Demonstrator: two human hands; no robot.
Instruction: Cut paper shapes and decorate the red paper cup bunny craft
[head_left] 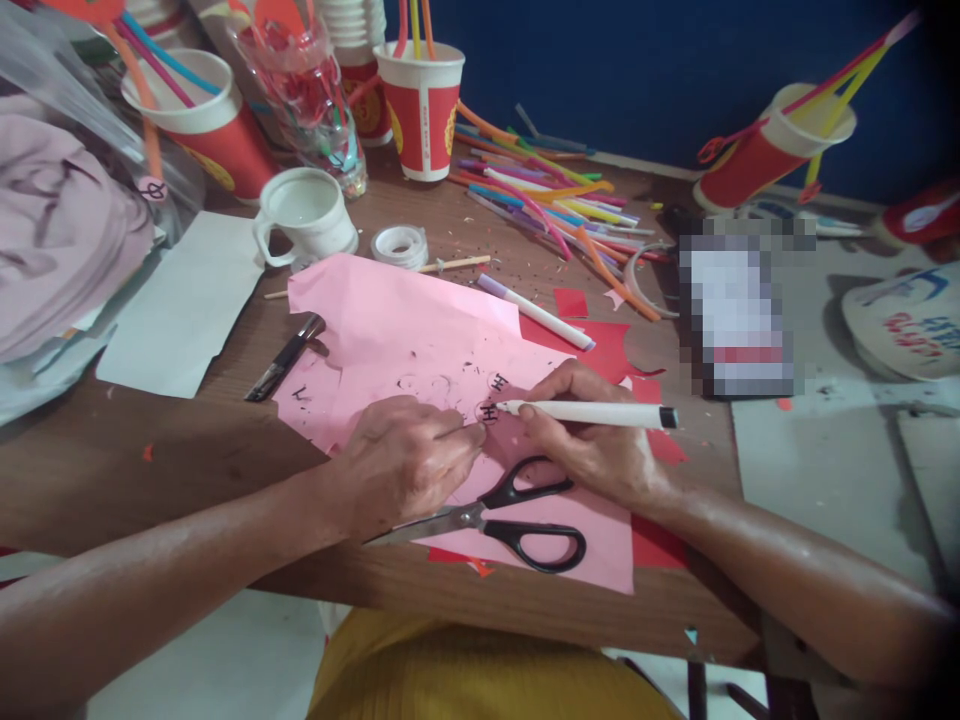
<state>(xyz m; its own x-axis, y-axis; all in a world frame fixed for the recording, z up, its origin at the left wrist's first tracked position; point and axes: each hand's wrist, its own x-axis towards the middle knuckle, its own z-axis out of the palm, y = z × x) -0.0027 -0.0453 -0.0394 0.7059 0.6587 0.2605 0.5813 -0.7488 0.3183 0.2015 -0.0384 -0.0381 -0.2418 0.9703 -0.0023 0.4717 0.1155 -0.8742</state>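
My right hand grips a white marker with a black end, its tip at a small pink paper circle bearing black strokes. At that circle's lower edge, the closed fingertips of my left hand hold it down. A second marked circle lies just above. Beneath both hands spreads a large pink paper sheet with black marks and drawn outlines. Scissors with black handles rest on it below my hands, blades partly under my left hand.
Behind the sheet stand a white mug, a tape roll and a red paper cup. Colourful straws and pens lie piled near the wall. A black pen is at left; a phone and a tilted cup at right.
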